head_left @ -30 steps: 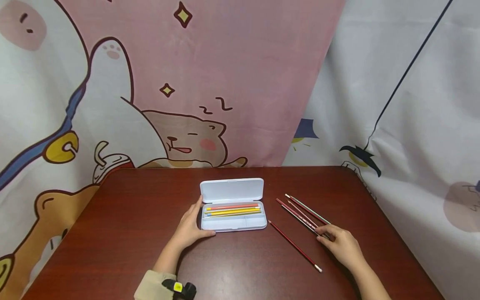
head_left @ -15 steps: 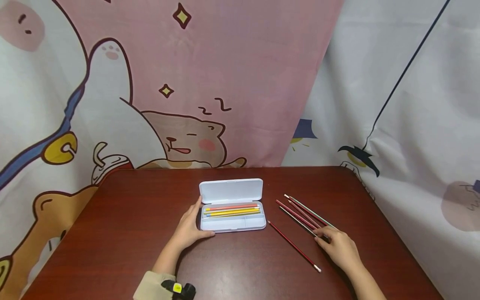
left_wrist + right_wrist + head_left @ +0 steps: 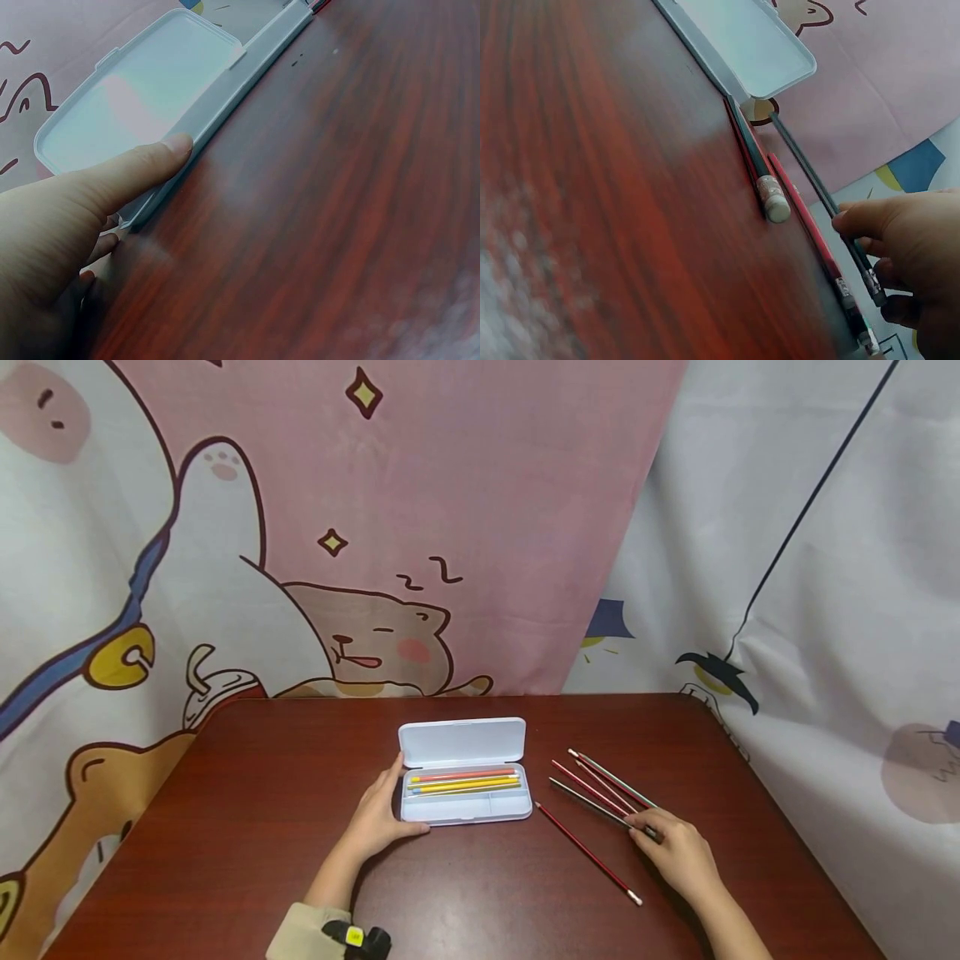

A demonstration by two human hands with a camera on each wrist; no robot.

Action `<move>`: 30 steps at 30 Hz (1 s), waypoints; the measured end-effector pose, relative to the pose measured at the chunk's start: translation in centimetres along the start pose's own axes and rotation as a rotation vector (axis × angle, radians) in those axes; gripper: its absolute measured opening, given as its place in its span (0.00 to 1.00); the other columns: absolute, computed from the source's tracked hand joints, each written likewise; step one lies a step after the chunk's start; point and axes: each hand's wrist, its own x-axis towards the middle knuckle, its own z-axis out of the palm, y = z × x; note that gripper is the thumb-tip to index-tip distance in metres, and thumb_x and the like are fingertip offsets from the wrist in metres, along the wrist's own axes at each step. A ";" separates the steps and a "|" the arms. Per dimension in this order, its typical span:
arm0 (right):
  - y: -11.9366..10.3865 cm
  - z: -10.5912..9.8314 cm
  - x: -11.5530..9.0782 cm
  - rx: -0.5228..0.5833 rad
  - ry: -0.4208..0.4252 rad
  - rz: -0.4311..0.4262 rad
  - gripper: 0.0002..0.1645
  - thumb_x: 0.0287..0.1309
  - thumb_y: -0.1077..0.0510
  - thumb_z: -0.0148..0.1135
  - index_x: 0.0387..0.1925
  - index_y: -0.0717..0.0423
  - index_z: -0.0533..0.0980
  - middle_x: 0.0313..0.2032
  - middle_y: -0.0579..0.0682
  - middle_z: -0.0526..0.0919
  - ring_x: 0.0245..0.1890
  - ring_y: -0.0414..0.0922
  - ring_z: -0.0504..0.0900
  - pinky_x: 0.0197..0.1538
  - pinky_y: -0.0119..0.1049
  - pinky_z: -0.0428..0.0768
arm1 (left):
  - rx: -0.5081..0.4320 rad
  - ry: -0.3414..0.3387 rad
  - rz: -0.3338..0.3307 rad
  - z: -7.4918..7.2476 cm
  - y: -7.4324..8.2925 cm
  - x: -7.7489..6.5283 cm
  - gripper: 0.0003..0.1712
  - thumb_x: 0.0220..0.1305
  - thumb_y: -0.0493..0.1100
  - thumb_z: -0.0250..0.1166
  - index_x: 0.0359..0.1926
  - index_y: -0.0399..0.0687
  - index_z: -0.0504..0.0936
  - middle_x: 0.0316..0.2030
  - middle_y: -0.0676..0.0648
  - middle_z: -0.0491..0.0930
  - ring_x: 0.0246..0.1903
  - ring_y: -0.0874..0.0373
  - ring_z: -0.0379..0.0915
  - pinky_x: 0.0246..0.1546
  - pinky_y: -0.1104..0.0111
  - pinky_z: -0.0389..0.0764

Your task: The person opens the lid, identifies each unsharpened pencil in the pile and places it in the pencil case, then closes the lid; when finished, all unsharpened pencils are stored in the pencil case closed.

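A white pencil case [image 3: 450, 810] lies with its lid up, several yellow and orange pencils [image 3: 465, 783] in its back compartment. My left hand [image 3: 377, 814] grips the case's left end, thumb on the front wall and fingers around the side. My right hand [image 3: 682, 852] pinches a dark pencil [image 3: 802, 161] near its eraser end; in the right wrist view it is tilted, its far end raised. Several red and pale pencils [image 3: 592, 787] lie under and beyond that hand. A lone dark-red pencil [image 3: 588, 852] with a white eraser lies between the case and my right hand.
The brown wooden table [image 3: 465, 893] extends all around the case. A cartoon-printed cloth [image 3: 510, 527] hangs behind its far edge and along the sides. A black strap device [image 3: 360, 937] sits on my left wrist.
The dark pencil's far end has swung left and away from the other pencils, held in my right hand. My left hand stays on the case.
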 end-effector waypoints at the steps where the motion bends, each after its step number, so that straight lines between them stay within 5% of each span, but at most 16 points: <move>1: -0.1 0.0 0.0 0.003 0.006 -0.008 0.12 0.47 0.62 0.73 0.33 0.42 0.84 0.36 0.38 0.83 0.30 0.40 0.80 0.25 0.39 0.73 | -0.001 0.001 0.000 0.0 0.0 0.0 0.74 0.32 0.54 0.83 0.76 0.53 0.45 0.62 0.44 0.67 0.61 0.44 0.61 0.60 0.48 0.60; 7: -0.8 -0.3 0.4 0.033 0.032 -0.079 0.14 0.45 0.64 0.74 0.33 0.43 0.84 0.35 0.36 0.83 0.25 0.31 0.72 0.22 0.32 0.68 | -0.011 0.006 -0.001 0.0 -0.1 0.0 0.74 0.32 0.54 0.84 0.76 0.54 0.45 0.62 0.43 0.66 0.61 0.44 0.60 0.60 0.47 0.60; 19: -2.7 -0.1 2.1 0.047 0.039 -0.174 0.15 0.44 0.64 0.74 0.33 0.42 0.84 0.36 0.34 0.82 0.36 0.40 0.83 0.30 0.41 0.76 | -0.009 0.010 0.010 0.2 -0.2 0.0 0.75 0.31 0.55 0.84 0.76 0.54 0.45 0.60 0.43 0.68 0.59 0.45 0.62 0.59 0.48 0.62; 30: -4.3 1.1 4.3 0.142 0.017 -0.291 0.16 0.43 0.66 0.74 0.34 0.44 0.85 0.35 0.36 0.83 0.30 0.35 0.79 0.28 0.32 0.72 | -0.009 0.032 0.028 0.1 -0.2 -0.1 0.75 0.30 0.55 0.84 0.76 0.53 0.46 0.59 0.43 0.69 0.58 0.43 0.64 0.57 0.46 0.63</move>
